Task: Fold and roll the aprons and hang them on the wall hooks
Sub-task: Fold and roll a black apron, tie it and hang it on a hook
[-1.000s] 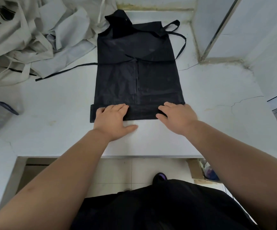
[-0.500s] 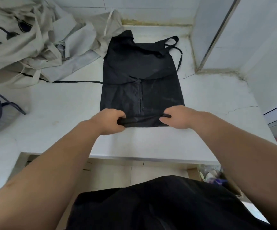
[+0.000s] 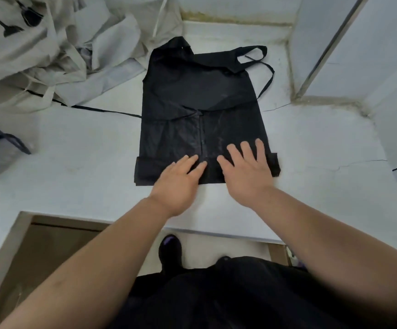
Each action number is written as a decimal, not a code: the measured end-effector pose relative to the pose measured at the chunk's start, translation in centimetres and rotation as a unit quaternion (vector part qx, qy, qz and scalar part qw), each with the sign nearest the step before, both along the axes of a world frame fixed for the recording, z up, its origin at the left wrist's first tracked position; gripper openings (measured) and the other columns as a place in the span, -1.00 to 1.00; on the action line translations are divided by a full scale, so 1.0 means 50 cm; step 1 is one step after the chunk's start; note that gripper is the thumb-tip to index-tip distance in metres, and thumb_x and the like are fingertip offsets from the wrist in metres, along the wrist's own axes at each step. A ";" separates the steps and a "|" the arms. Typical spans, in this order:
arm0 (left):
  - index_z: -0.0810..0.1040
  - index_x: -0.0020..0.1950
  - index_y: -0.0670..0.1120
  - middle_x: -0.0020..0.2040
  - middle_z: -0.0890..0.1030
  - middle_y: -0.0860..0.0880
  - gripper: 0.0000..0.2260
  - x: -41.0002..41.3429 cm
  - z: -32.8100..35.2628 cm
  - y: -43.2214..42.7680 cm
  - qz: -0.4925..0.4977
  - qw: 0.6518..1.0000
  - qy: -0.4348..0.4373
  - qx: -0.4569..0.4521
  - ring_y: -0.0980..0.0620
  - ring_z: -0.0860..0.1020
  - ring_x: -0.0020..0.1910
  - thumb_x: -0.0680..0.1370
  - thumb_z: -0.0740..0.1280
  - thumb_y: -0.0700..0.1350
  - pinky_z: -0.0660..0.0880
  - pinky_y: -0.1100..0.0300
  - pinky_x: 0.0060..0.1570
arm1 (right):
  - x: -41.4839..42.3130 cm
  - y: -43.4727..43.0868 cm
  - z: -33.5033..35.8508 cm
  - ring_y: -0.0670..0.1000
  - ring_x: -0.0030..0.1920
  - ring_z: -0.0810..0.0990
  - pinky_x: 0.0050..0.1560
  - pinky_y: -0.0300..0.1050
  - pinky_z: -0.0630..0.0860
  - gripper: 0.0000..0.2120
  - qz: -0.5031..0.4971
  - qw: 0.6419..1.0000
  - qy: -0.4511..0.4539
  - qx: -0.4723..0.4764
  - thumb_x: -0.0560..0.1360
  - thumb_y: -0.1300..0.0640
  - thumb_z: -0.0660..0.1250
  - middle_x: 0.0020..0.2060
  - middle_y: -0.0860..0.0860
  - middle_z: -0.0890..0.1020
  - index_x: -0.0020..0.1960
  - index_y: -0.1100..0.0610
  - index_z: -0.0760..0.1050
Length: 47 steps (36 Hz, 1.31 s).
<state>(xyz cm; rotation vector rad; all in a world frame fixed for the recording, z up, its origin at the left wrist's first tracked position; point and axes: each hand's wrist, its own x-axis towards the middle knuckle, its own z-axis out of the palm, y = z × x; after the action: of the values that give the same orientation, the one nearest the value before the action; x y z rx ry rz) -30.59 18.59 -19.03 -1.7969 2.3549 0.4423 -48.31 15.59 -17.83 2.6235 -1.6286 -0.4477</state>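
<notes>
Both open hands (left hand (image 3: 178, 179), right hand (image 3: 245, 172)) flatten the rolled near band of the black apron (image 3: 199, 96). Rolling step, apparently early. Next: roll band forward evenly.

A black apron (image 3: 199, 108) lies flat on the white tabletop (image 3: 74, 162), its near end rolled. The left hand (image 3: 178, 181) and right hand (image 3: 245, 172) press flat on the roll. Beige aprons (image 3: 38, 51) are heaped at the far left corner.
</notes>
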 end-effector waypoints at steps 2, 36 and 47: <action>-0.11 0.58 0.06 0.59 -0.12 0.01 -0.49 -0.005 -0.017 0.012 0.021 0.999 0.017 0.023 0.00 -0.17 0.55 0.66 -0.07 0.13 -0.17 -0.01 0.51 | 0.010 0.008 -0.021 0.20 0.48 -0.01 0.44 0.25 -0.30 -0.51 -0.035 0.998 -0.032 0.051 0.63 -0.09 -0.10 0.52 0.06 0.05 0.54 -0.02 -0.01; 0.52 -0.02 -0.09 -0.19 0.54 0.01 -0.72 0.190 0.067 -0.117 0.173 0.948 0.202 0.173 0.05 0.48 -0.20 0.58 0.25 0.12 0.38 0.21 -0.23 | 0.016 -0.131 0.077 0.05 -0.09 0.47 -0.17 -0.12 0.35 -0.80 -0.158 0.937 -0.099 0.297 0.53 0.01 0.16 -0.19 -0.03 0.47 -0.23 0.06 0.36; -0.07 0.58 0.00 0.59 -0.08 -0.02 -0.43 0.090 0.039 -0.090 -0.077 0.989 -0.128 0.023 -0.03 -0.06 0.55 0.61 0.07 -0.19 -0.11 -0.06 0.50 | 0.051 -0.047 0.001 0.16 0.39 0.24 0.46 0.10 -0.01 -0.57 -0.071 0.994 -0.044 0.066 0.64 -0.06 -0.02 0.45 0.08 0.25 0.48 0.01 0.17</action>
<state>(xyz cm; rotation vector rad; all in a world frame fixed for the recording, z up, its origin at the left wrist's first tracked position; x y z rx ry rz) -26.07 14.08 -17.10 -1.5350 2.2621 0.2276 -45.76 13.23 -17.79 2.6658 -1.8833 -0.4656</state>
